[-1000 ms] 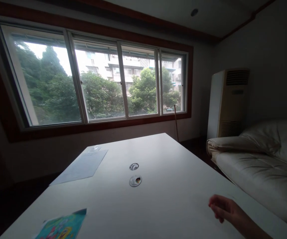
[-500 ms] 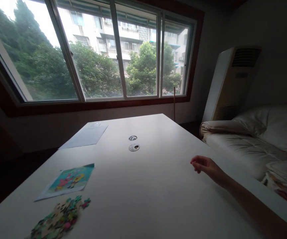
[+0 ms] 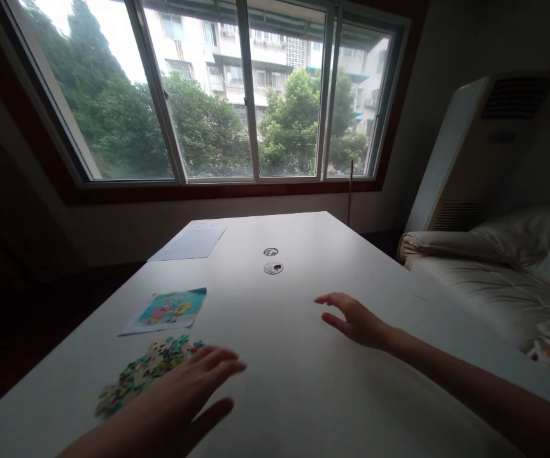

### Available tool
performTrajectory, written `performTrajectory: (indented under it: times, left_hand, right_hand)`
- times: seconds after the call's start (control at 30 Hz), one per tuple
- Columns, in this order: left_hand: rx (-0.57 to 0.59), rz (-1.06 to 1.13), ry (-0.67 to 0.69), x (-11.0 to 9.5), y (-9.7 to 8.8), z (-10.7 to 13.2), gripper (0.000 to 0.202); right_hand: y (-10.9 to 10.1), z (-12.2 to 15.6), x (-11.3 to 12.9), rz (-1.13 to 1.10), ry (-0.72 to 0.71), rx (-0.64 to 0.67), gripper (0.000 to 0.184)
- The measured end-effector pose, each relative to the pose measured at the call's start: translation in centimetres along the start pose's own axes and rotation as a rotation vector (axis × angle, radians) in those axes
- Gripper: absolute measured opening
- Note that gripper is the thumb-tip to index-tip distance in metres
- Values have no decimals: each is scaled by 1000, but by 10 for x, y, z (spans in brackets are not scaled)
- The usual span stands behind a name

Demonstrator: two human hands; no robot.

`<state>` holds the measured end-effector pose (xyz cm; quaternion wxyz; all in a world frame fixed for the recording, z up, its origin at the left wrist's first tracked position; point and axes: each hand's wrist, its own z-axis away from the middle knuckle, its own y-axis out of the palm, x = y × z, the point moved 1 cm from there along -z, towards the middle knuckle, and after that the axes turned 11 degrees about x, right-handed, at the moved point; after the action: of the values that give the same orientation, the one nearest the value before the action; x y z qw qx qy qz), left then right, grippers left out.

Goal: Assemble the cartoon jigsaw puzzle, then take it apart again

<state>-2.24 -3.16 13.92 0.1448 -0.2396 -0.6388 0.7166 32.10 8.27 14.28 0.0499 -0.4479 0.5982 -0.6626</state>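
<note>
My left hand (image 3: 193,388) is over the near left part of the white table (image 3: 275,369), fingers stretched out and thumb apart, holding nothing. It partly covers a heap of loose jigsaw puzzle pieces (image 3: 144,372), some coloured and some showing a plain beige side. Just beyond the heap lies a picture sheet (image 3: 172,310) with cartoon figures on a turquoise ground. Out to the right, my right hand (image 3: 356,320) hovers over the table with thumb and fingers spread and nothing in them.
A pale sheet (image 3: 189,243) lies at the table's far left. Two round inserts (image 3: 274,268) sit in the tabletop's middle. A cream sofa (image 3: 475,280) runs along the right, with a tall air conditioner (image 3: 451,152) behind it. Windows (image 3: 208,127) span the far wall.
My left hand has come into view beside the puzzle heap. My right hand has moved left, its curled fingers now spread. The whole view has shifted slightly.
</note>
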Motion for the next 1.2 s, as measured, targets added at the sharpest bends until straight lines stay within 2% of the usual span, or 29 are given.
performTrajectory:
  times: [0.03,0.1,0.17,0.23,0.33,0.4,0.6,1.0,1.2]
  left_hand:
    - [63,-9,-60,-7,-5,-22,41]
    - [107,-52,-214,-19,-7,-62,50]
    - [109,-58,-280,-26,3,-91,57]
    - [123,-59,-328,-27,20,-106,65]
    - [132,-61,-355,-24,42,-109,73]
    - [134,-65,-354,-24,48,-106,75]
    - [149,-65,-324,-27,49,-102,74]
    - [133,-55,-318,-33,66,-96,76]
    - [124,-55,-316,-32,69,-98,75]
  right_hand:
    - [8,-4,5,70,-15,9,45]
    - [25,-12,11,177,11,74,56]
    - [40,-17,10,236,74,167,65]
    - [51,-20,6,260,131,253,71]
    - [60,-21,1,275,186,307,75]
    - [62,-20,0,282,209,306,76]
    - [69,-14,2,287,249,322,77]
    - [87,-8,2,310,260,322,83]
    - [88,-7,-2,307,266,317,81]
